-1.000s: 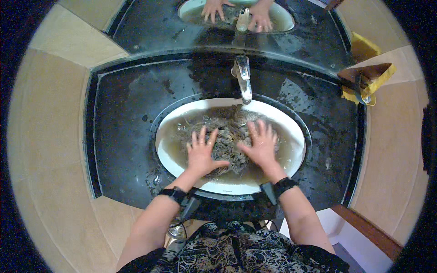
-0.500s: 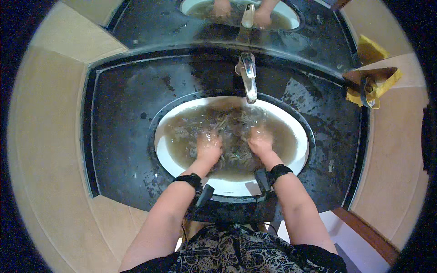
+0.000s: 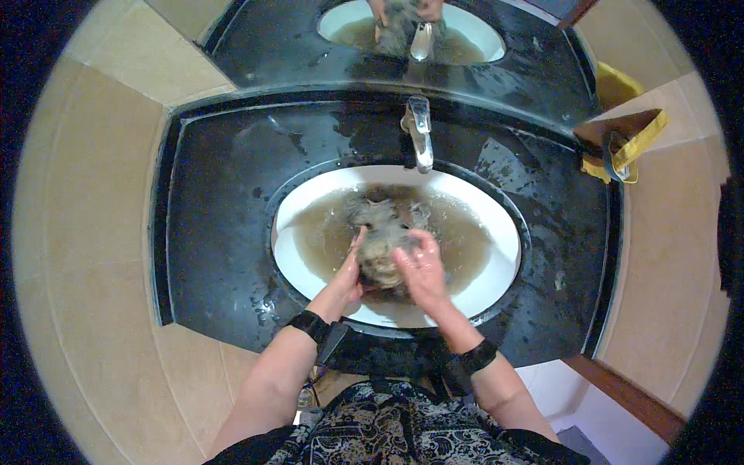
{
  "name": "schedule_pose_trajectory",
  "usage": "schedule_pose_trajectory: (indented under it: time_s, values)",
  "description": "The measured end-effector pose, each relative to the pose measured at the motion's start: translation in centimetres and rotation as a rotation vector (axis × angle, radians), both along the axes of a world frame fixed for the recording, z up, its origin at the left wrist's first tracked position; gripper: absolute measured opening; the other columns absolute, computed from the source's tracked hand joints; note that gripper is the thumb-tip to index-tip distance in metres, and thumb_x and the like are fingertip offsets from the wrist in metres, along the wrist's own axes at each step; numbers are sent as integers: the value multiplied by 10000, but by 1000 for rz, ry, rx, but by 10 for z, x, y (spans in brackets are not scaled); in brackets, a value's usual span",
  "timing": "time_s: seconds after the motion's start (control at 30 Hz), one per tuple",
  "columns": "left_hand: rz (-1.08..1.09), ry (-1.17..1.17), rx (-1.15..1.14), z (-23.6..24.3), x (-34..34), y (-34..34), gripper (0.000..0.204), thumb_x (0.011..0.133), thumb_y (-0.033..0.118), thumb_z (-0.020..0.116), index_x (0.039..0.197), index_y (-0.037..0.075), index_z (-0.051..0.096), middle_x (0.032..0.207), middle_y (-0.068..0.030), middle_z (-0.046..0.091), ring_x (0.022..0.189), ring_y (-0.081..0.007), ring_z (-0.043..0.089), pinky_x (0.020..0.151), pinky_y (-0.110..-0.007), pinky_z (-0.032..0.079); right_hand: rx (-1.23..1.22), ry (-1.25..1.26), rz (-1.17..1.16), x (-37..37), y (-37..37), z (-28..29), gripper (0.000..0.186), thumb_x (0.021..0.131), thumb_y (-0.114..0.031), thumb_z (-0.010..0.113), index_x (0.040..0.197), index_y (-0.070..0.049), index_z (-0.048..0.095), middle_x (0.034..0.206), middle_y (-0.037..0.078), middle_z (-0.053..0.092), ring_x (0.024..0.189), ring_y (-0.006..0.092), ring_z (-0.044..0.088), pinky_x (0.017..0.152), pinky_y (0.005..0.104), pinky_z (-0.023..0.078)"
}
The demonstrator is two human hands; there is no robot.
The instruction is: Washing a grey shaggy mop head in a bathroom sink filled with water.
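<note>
A soaked, furry grey-and-beige bundle [image 3: 381, 252] with small dark spots is at the middle of the oval white sink [image 3: 496, 267], partly above the murky brown water. Motion blurs it, so its kind is unclear. My left hand [image 3: 353, 267] grips its left side, the fingers reaching along and partly behind it. Against its right side, my right hand [image 3: 422, 267] is wet, with fingers apart and slightly bent. Both wrists wear black bands.
A chrome faucet [image 3: 421, 143] stands behind the sink on a wet black countertop [image 3: 217, 201]. At the back, a mirror [image 3: 279, 46] reflects the basin and hands. A yellow-edged open bag [image 3: 632, 147] sits at the right corner, beside the tiled wall.
Both hands have come up out of the water and closer together. The furry bundle, earlier mostly under water, is now raised between them. The water level looks lower.
</note>
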State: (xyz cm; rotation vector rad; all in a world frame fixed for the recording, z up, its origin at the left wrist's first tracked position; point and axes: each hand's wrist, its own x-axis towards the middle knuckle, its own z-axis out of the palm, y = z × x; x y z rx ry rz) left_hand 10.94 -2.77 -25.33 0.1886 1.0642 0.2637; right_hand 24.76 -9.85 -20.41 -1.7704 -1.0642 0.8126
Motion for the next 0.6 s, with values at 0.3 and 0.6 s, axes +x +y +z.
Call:
schedule_pose_trajectory:
  time_s: [0.3,0.6]
  values:
    - [100,-340,148,-36,-21,-3,275,909,272,470,1097,85,541,1033,-58,592,929,-187,590,766,-343,521,233,-155,53,-40,6,10,282,737,-231,617,831,26,548,972,146,489,911,324,496,780,398,426]
    - [-269,136,776,60,-11,15,505,817,244,629,1211,-18,452,1176,-91,529,1036,-215,540,884,-372,452,-44,-169,-62,25,4,-58,182,763,-62,491,914,-15,580,983,131,510,953,325,496,839,387,417]
